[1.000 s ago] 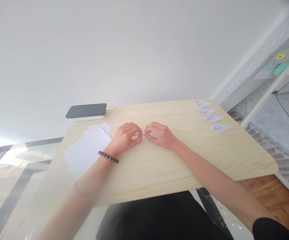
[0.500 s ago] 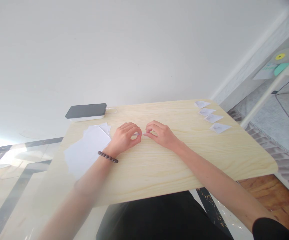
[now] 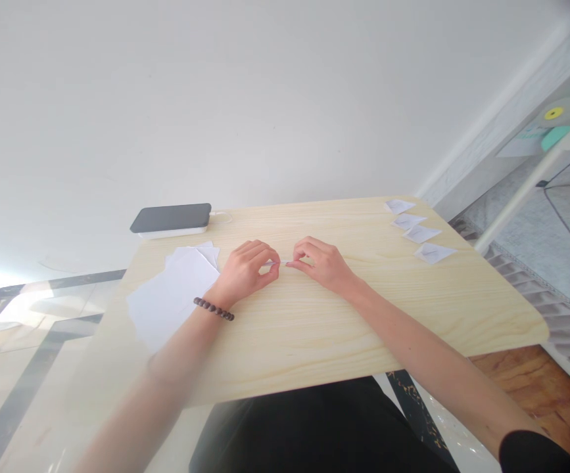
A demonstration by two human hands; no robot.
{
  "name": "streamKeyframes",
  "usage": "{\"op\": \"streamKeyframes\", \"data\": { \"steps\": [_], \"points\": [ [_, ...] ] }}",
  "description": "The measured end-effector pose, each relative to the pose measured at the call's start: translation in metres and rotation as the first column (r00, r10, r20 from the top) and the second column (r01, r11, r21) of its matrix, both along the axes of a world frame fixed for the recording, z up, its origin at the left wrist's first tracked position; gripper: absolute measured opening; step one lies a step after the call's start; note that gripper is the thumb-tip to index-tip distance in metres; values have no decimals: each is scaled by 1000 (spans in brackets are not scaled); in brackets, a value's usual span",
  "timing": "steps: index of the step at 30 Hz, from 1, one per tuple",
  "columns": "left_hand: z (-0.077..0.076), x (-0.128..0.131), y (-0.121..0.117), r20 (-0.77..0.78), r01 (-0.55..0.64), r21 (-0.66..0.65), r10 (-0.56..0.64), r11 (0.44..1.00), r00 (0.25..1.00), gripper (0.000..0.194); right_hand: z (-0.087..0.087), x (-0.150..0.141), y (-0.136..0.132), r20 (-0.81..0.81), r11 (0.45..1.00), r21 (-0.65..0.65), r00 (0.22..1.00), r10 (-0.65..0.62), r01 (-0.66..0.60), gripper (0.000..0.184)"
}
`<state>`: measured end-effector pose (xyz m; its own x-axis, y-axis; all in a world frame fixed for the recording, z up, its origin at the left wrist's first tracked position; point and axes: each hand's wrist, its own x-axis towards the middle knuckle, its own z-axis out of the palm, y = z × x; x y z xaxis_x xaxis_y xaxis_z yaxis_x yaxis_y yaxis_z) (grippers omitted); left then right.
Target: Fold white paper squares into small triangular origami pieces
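A small folded piece of white paper (image 3: 283,262) is stretched between my fingertips, seen nearly edge-on above the middle of the table. My left hand (image 3: 248,268), with a dark bead bracelet at its wrist, pinches the paper's left part between thumb and fingers. On the other side my right hand (image 3: 321,265) pinches its right end. Most of the paper is hidden behind the fingers. Beside my left forearm lie loose white sheets of paper (image 3: 169,295), overlapping one another and partly covered by that arm.
Several folded paper pieces (image 3: 435,253) lie in a row at the table's right side. A dark-topped white device (image 3: 171,219), with a white cable, rests at the back left. The light wooden table (image 3: 314,341) stands against a white wall. A white pole (image 3: 516,197) rises at the right.
My right hand has shifted slightly to the right along the paper, so the gap between my fingertips is wider. My left hand stays nearly still.
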<state>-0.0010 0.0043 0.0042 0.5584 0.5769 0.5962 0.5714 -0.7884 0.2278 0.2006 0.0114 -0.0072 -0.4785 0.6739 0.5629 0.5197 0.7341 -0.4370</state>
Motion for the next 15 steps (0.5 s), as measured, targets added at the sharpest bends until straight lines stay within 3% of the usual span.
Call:
{"op": "streamKeyframes", "data": {
  "steps": [15],
  "points": [
    [-1,-1,0,7,-1,-64,2,998,1000,14,1,2,-1,-15,999,-7,999,41,-41,14]
  ]
}}
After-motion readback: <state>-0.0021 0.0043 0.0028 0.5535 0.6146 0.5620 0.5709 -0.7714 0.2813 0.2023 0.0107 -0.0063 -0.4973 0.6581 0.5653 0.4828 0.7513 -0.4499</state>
